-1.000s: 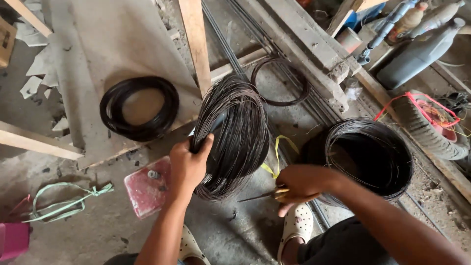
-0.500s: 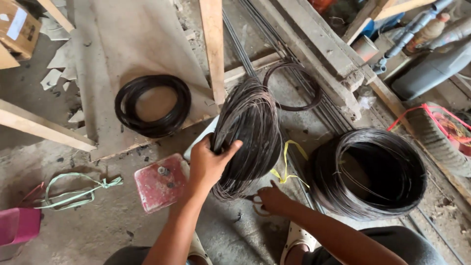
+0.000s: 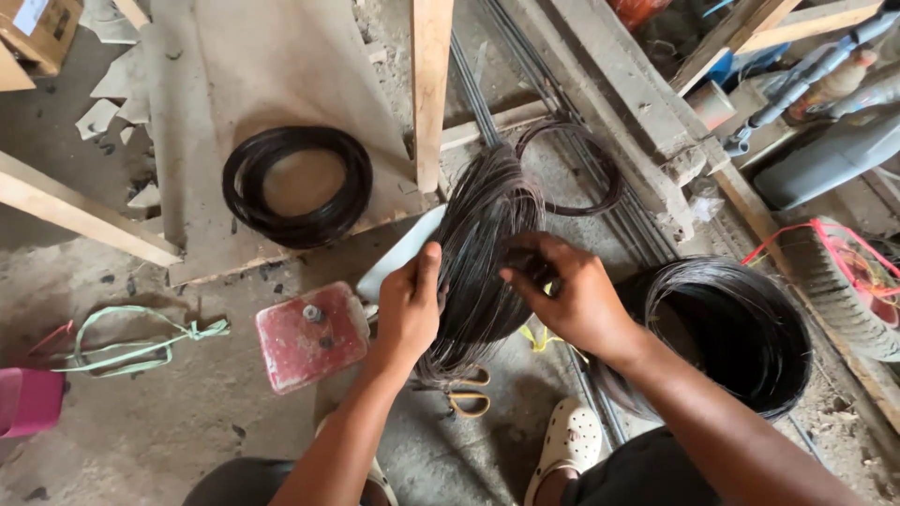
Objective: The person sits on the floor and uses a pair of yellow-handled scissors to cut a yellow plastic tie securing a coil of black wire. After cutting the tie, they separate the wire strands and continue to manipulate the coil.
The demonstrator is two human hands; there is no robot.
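Note:
I hold a coil of thin dark wire (image 3: 483, 248) upright in front of me. My left hand (image 3: 408, 309) grips its left side near the bottom. My right hand (image 3: 572, 295) is closed on its right side, the fingers pinching into the strands. A large coil of the same wire (image 3: 727, 337) lies on the ground to the right of my right forearm. A smaller black coil (image 3: 298, 186) rests on a plywood sheet (image 3: 272, 84) to the upper left. Yellow-handled scissors (image 3: 469, 398) lie on the ground under the held coil.
A red flat block (image 3: 309, 337) lies left of my left hand. A wooden batten (image 3: 431, 84) and steel rods (image 3: 487, 103) run away from me. Green string (image 3: 141, 342) and a pink tub (image 3: 28, 401) lie at far left; a tyre (image 3: 844, 281) sits at right.
My right hand has come up from the ground by the scissors and taken hold of the coil's right side. My view has shifted, so things sit a little further right.

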